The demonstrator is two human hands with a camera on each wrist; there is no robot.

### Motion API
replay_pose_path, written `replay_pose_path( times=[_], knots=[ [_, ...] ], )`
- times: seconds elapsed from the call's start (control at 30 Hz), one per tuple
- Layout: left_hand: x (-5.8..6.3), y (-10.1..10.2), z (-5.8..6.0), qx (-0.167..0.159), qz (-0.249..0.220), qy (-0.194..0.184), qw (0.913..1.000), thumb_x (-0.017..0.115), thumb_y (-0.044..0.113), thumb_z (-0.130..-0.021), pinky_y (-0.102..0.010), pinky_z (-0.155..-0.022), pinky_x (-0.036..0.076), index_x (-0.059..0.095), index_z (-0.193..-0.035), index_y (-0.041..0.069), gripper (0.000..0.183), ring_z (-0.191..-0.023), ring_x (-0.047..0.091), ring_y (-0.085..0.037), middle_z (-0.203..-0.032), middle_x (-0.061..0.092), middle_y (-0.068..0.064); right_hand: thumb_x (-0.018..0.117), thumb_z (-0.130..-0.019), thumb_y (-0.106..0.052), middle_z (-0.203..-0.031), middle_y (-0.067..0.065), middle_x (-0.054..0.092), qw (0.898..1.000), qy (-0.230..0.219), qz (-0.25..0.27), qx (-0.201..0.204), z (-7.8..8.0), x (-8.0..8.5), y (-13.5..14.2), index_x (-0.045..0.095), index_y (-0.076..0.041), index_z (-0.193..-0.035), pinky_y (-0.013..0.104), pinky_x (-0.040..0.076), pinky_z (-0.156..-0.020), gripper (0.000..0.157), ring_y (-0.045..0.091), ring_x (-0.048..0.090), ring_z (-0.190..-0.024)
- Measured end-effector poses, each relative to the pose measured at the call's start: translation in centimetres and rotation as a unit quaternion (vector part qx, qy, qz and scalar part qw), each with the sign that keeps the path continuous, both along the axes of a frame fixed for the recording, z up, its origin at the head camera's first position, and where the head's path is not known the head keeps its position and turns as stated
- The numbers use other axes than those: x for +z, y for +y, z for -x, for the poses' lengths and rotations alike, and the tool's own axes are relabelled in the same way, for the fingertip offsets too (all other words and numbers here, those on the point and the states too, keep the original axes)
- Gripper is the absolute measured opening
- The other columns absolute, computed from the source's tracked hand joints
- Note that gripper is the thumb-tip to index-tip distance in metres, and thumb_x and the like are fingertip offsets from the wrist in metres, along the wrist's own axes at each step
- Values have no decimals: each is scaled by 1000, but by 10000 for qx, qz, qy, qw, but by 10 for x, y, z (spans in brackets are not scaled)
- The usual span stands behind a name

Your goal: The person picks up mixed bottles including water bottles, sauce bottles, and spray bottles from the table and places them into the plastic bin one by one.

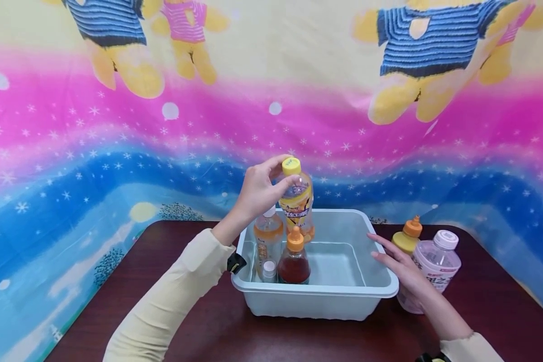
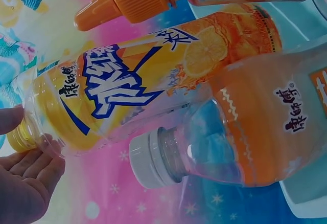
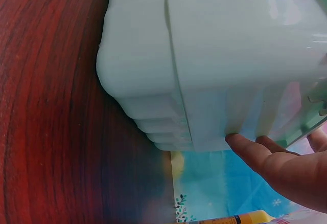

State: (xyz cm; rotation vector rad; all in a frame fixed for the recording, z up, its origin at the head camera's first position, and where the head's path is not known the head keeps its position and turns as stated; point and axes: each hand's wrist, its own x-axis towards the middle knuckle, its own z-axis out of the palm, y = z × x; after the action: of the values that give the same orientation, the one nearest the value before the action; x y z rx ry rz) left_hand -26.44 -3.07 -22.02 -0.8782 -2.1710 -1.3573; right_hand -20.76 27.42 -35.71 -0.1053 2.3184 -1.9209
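Watching from beside the table (image 1: 208,329), I'd judge the step in hand to be the placing or shifting of the tea bottle (image 1: 297,203) at the tub (image 1: 314,304); which way it is going, I cannot tell. The left hand (image 1: 262,183) pinches it by the neck, thumb on one side and fingers on the other, just under the yellow cap. It stands nearly upright towards the back of the tub, its base below the rim, though whether that base touches the floor I can't make out.

The right hand (image 1: 402,266) grips no bottle. Its fingers reach out fairly straight at the tub's right side, some tips touching the outer wall, seemingly to steady it.

Close about the tea bottle, inside the tub, stand a white-capped bottle (image 1: 267,234), a vial (image 1: 269,271) and a dropper bottle (image 1: 294,266) of dark red liquid. Outside, near the right hand, are a yellow bottle (image 1: 404,243) and a pink bottle (image 1: 440,266).

To my eye, the next move calls for a straight, unhurried path with that neck hold kept firm, clear of the white-capped bottle and the dropper bottle, and letting go only once the base sits flat.
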Motion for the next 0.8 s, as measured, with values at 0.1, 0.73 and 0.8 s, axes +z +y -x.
replay_pose_path(
  times=[0.1,0.73,0.8],
  knots=[
    [-2,2,1,23,137,-65,9999,67,18,-83,-28,-84,50,57,-121,6,41,-102,61,-17,-114,63,-8,46,-95,-30,-148,24,7,10000,-7,16,4,-1,-1,0,23,-25,-145,45,50,-80,56,43,30,-124],
    [-13,5,4,76,661,-789,9947,66,18,-84,-30,-87,49,55,-122,6,41,-104,60,-17,-115,62,-7,46,-95,-29,-148,23,9,10000,22,87,-19,0,-1,1,23,-22,-145,45,51,-80,56,42,31,-124],
    [-14,5,5,103,736,-852,9936,66,18,-84,-30,-86,49,55,-122,7,41,-103,61,-17,-114,62,-6,46,-95,-29,-149,23,8,10000,7,86,-11,0,-1,1,22,-22,-145,45,51,-80,56,43,30,-124]
  ],
)
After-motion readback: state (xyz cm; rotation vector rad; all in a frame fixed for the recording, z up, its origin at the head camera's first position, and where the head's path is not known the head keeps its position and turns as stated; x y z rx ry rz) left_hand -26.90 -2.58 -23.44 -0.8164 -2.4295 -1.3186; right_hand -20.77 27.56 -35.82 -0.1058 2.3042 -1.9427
